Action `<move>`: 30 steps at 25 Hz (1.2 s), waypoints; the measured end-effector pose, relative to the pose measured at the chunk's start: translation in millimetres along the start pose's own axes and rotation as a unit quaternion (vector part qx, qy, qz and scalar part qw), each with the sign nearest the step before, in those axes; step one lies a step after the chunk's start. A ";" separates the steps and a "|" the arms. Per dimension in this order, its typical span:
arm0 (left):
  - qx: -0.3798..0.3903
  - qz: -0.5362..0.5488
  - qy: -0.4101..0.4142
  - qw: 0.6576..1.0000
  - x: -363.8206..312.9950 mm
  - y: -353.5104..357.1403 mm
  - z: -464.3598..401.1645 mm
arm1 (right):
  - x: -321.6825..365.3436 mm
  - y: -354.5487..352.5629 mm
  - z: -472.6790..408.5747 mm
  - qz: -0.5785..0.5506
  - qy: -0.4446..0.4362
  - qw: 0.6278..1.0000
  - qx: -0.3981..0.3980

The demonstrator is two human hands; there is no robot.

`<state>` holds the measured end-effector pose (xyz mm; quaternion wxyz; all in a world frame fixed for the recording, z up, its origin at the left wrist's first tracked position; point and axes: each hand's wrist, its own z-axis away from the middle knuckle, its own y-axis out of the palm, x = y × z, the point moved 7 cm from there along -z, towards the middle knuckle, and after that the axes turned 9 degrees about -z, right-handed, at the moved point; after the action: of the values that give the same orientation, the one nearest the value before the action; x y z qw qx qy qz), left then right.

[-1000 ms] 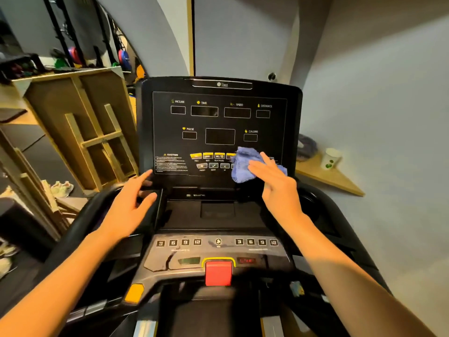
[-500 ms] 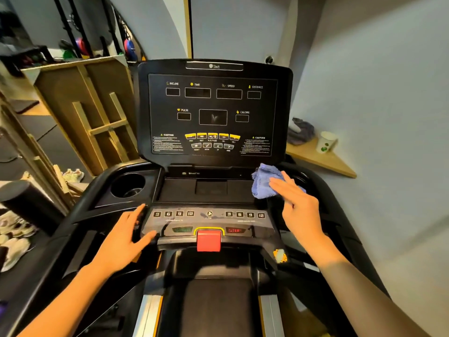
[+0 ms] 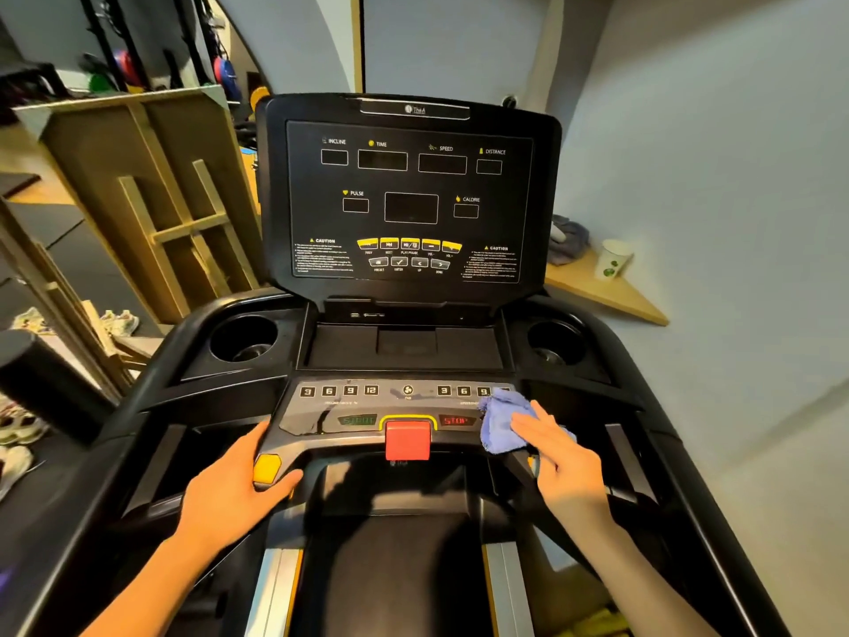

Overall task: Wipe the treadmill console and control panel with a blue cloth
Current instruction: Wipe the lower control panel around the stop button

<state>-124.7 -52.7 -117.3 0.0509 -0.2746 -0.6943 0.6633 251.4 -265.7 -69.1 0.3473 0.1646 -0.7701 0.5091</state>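
The black treadmill console [image 3: 409, 200] stands upright ahead, its display windows dark. Below it lies the grey control panel [image 3: 367, 406] with number keys, START and STOP labels and a red safety key [image 3: 407, 439]. My right hand [image 3: 565, 462] presses a crumpled blue cloth [image 3: 503, 420] flat onto the panel's right end, covering the last speed key. My left hand [image 3: 234, 489] rests on the panel's lower left corner, with the thumb under a yellow pad [image 3: 266, 468].
Two round cup holders [image 3: 243, 337] [image 3: 556, 342] flank a shallow tray under the console. A wooden frame [image 3: 151, 200] leans at the left, with shoes on the floor beneath. A wooden shelf [image 3: 602, 291] on the right wall carries a paper cup [image 3: 613, 259] and a grey rag.
My right hand brought the blue cloth down from the upright console's buttons to the lower panel's right end. My left hand slid from the console's edge down to the panel's left corner.
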 end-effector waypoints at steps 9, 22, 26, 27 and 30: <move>-0.027 -0.011 0.011 0.999 3.2 2.3 -2.4 | -11.8 28.2 30.7 0.126 -0.099 0.987 0.009; -0.041 -0.035 0.001 0.999 10.9 11.8 -5.5 | -21.7 39.7 7.8 0.146 0.024 0.988 -0.039; -0.039 -0.034 -0.004 0.999 12.4 13.5 -5.6 | -18.7 46.0 -21.5 0.171 0.162 0.970 -0.064; -0.036 -0.030 -0.004 0.999 12.8 14.1 -5.9 | -14.3 46.3 -28.3 0.175 0.192 0.962 -0.083; -0.035 -0.023 -0.004 0.999 12.7 13.1 -6.1 | 0.1 49.1 -45.2 0.192 0.220 0.950 -0.115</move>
<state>-128.7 -41.9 -132.8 0.0536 -0.2574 -0.7232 0.6386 238.0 -204.1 -91.1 0.4206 -0.1432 -0.7451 0.4974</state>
